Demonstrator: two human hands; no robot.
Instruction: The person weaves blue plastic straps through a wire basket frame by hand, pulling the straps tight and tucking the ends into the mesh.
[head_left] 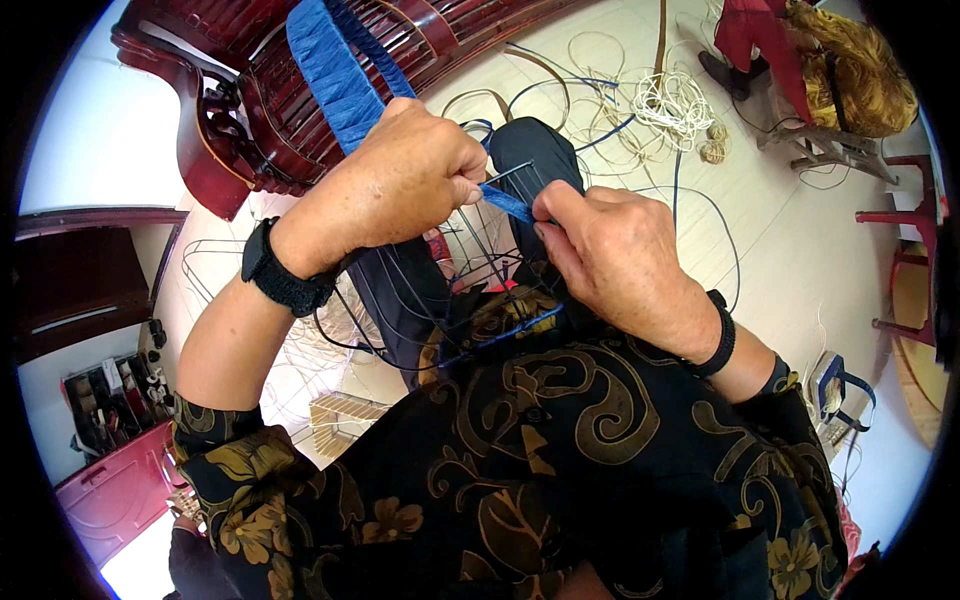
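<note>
My left hand (400, 175) is closed, thumb and fingers pressed on a narrow blue strip (508, 203). My right hand (615, 245) pinches the same strip a short way to the right, so it runs taut between them. Beneath both hands, between my knees, rests a frame of thin dark wire; blue wrapping (535, 325) covers part of its near edge. Beyond my left hand a wide blue band (335, 75) extends toward the bench. Whether it joins the strip is hidden by that hand.
A dark red wooden bench (270, 120) stands at the far left. Loose pale cord (675, 110) and dark strips lie on the tiled floor. At far right a person in red trousers (760, 40) is near a low stool (840, 150). A pale slatted piece (340, 425) lies lower left.
</note>
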